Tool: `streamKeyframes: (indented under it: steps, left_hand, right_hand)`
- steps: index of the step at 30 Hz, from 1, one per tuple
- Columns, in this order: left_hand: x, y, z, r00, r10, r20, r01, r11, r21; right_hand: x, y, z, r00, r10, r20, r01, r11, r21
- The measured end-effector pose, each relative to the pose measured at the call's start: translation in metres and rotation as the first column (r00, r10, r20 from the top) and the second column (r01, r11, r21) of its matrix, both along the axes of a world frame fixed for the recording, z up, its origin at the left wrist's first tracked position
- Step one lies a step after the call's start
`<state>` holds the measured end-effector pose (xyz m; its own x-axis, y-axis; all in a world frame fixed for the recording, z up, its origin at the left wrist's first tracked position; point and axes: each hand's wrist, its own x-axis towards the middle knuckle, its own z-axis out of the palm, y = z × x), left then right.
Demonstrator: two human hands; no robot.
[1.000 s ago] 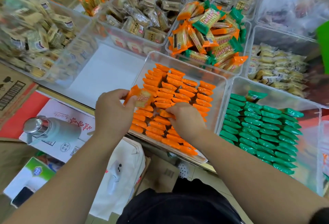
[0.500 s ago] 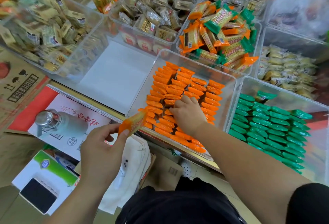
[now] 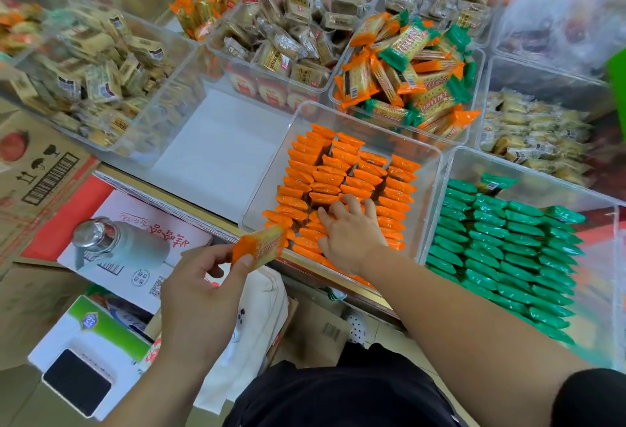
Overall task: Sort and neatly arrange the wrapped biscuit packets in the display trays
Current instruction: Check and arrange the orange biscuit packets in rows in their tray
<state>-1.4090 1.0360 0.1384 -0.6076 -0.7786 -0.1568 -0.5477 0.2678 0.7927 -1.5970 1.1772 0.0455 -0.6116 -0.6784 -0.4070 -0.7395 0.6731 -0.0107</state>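
Head view: a left hand point(image 3: 203, 291) is pinching one orange packet point(image 3: 259, 248) between thumb and fingers, just outside the near edge of a clear tray point(image 3: 264, 189). The right hand point(image 3: 352, 233) is lying flat, fingers spread, on the orange rows point(image 3: 338, 172) inside. Wedging the packet in carelessly is likely to be toppling the upright neighbours. Trays are crowding a shop counter point(image 3: 220, 142), and boxes point(image 3: 152, 240) are sitting below.

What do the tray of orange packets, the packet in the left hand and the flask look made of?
Tray: clear rigid plastic, glossy; the orange packets show through its walls. Held packet, pinched by the left hand: probably thin plastic film; shiny orange end, printed middle. Flask: likely metal; mirror-bright cap, matte pale body, perhaps coated.
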Motion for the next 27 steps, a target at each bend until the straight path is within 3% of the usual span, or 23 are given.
streamKeyframes:
  steps: [3,7,10,12,13,14,16,17,20,22,24,27]
  left_hand:
    - [0.0,0.004,0.002,1.0,-0.006,-0.005,0.006,1.0,-0.001]
    - [0.001,0.008,0.004,1.0,-0.008,-0.029,0.01,0.998,0.058]
    - [0.002,0.013,0.006,0.999,-0.008,-0.045,0.015,0.989,0.15]
    - [0.002,0.018,0.008,0.997,0.004,-0.075,0.016,0.964,0.266]
    - [0.002,0.021,0.01,0.995,0.022,-0.102,0.014,0.94,0.341]
    - [0.002,0.025,0.013,0.99,0.047,-0.131,0.011,0.911,0.412]
    - [0.002,0.033,0.02,0.98,0.083,-0.182,0.02,0.864,0.504]
    - [0.001,0.037,0.024,0.977,0.081,-0.199,0.035,0.855,0.518]
    - [0.001,0.042,0.03,0.97,0.045,-0.237,0.089,0.847,0.525]
    - [0.001,0.041,0.03,0.971,0.02,-0.237,0.11,0.845,0.523]
    - [0.001,0.039,0.03,0.972,0.021,-0.235,0.117,0.821,0.558]
    - [0.004,0.039,0.03,0.963,0.051,-0.265,0.137,0.756,0.64]
  right_hand:
    - [0.0,0.001,0.007,1.0,0.004,-0.003,-0.004,1.0,-0.028]
    - [-0.005,0.013,0.014,0.991,0.05,-0.123,-0.062,0.993,-0.1]
    - [-0.002,0.03,0.021,0.99,-0.026,-0.142,-0.003,0.98,-0.201]
    - [0.008,0.042,0.034,0.994,-0.109,-0.024,0.091,0.918,-0.387]
    - [0.017,0.047,0.047,0.98,-0.154,0.128,0.197,0.851,-0.486]
    - [0.026,0.051,0.061,0.923,-0.186,0.336,0.348,0.776,-0.525]
    - [0.046,0.059,0.086,0.663,-0.17,0.729,0.649,0.617,-0.446]
    - [0.054,0.063,0.095,0.547,-0.144,0.825,0.746,0.53,-0.403]
    - [0.067,0.077,0.113,0.407,-0.073,0.91,0.881,0.293,-0.371]
    - [0.068,0.084,0.122,0.351,-0.042,0.935,0.92,0.199,-0.336]
    - [0.068,0.09,0.129,0.29,0.012,0.957,0.947,0.14,-0.289]
    - [0.071,0.094,0.14,0.299,0.046,0.953,0.946,0.119,-0.303]
